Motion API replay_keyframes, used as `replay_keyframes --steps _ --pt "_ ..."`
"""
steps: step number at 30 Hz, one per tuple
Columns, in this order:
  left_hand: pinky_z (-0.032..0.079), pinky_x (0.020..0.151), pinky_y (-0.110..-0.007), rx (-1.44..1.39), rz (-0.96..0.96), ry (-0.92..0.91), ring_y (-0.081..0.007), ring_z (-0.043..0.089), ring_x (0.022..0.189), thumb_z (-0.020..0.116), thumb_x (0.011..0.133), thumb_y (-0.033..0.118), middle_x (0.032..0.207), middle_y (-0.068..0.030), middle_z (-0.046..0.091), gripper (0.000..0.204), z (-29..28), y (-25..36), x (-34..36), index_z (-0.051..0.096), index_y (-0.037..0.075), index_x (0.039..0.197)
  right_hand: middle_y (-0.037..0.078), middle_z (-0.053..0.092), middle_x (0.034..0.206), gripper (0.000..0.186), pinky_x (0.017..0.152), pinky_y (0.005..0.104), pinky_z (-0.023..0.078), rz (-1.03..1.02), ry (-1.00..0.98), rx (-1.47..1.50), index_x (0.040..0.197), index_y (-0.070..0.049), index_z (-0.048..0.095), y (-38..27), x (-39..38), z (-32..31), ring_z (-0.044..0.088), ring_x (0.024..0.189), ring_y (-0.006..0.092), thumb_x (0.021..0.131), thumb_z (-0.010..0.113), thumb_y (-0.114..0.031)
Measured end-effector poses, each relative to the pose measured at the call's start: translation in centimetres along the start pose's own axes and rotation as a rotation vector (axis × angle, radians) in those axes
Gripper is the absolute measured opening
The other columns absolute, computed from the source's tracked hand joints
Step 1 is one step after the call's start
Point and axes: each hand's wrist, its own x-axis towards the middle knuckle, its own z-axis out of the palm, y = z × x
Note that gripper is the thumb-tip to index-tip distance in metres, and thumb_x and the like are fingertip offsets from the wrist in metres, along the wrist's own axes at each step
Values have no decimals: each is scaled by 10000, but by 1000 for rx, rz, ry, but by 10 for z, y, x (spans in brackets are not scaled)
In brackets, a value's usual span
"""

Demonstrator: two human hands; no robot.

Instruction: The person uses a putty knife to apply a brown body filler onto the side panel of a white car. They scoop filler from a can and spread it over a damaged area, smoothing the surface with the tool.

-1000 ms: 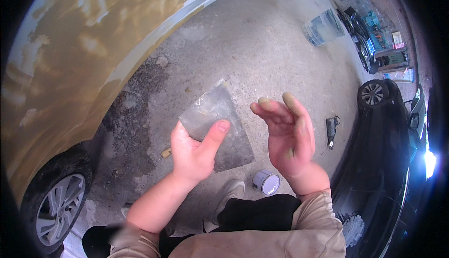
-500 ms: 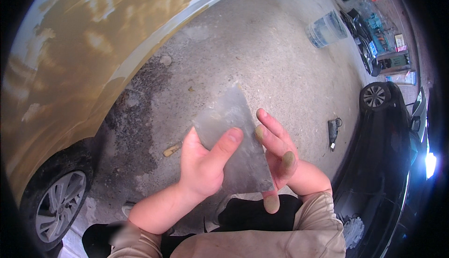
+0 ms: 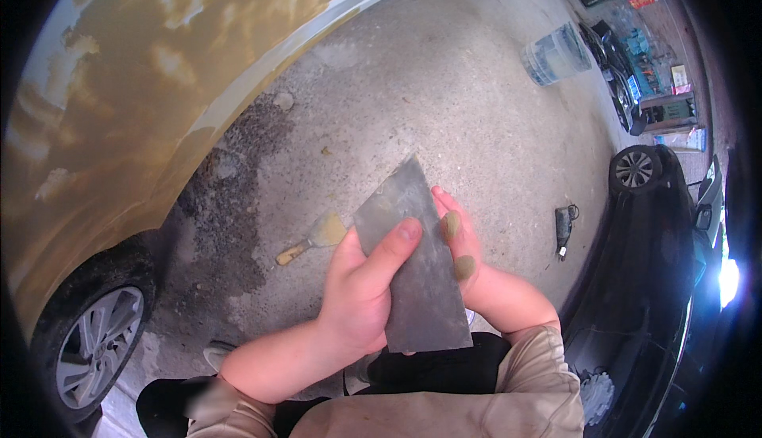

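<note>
A thin, flat grey plate (image 3: 421,299) with straight edges and faint smears is held in front of me, tilted with one corner pointing away. My left hand (image 3: 361,291) is closed on its left side, thumb pressed on the top face, other fingers mostly hidden beneath. At the plate's right edge, my right hand (image 3: 467,251) has its fingers bent up round the edge, with yellowish-green paste on two fingertips; its palm is partly hidden by the plate. On the floor just left of my left hand lies a putty knife (image 3: 294,252) with a wooden handle and yellow-coated blade.
A car body panel (image 3: 119,121) smeared with yellow-brown filler fills the left, above a wheel (image 3: 103,351). To the right stands a dark car (image 3: 635,263); a black power tool (image 3: 564,230) lies on the floor beside it. Farther back is a translucent bucket (image 3: 558,55).
The plate has turned more upright in view and shifted slightly toward me and right, uncovering the putty knife's blade. My right hand's spread fingers have drawn in against the plate's edge.
</note>
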Motion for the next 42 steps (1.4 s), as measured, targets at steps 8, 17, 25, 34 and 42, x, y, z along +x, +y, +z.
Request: replay_keyframes --steps 8,17,25,34,42 --pt "522 780 -316 -18 48 -20 -189 637 883 546 965 217 990 -143 640 286 4 3 -3 544 -32 1108 206 587 1066 345 931 578 458 29 -9 22 968 -14 586 -6 -2 11 585 962 414 863 509 -333" --pt "534 705 -306 -1 91 63 -193 652 788 571 953 225 900 -156 654 281 4 2 -2 545 -36 1053 191 643 927 314 915 536 492 66 -26 38 923 40 630 -21 -8 10 633 862 363 830 584 -256" --pt "521 676 -281 142 147 -21 -153 640 739 512 975 229 856 -90 654 240 -4 1 7 564 -4 997 230 627 1015 624 917 502 471 242 -343 324 972 21 636 -19 14 -6 595 1012 391 712 727 -539" --pt "466 791 -268 168 170 3 -103 584 898 601 937 160 990 -35 627 229 -5 14 9 545 11 1103 196 499 1164 522 871 431 451 336 434 875 1138 -87 416 -35 21 -3 547 1021 339 804 714 -357" --pt "464 809 -260 321 316 -58 -94 579 918 625 920 126 1015 -34 630 237 -7 7 7 544 12 1112 119 551 946 273 801 382 446 802 483 1276 936 -127 365 -41 32 -37 560 870 246 859 580 20"
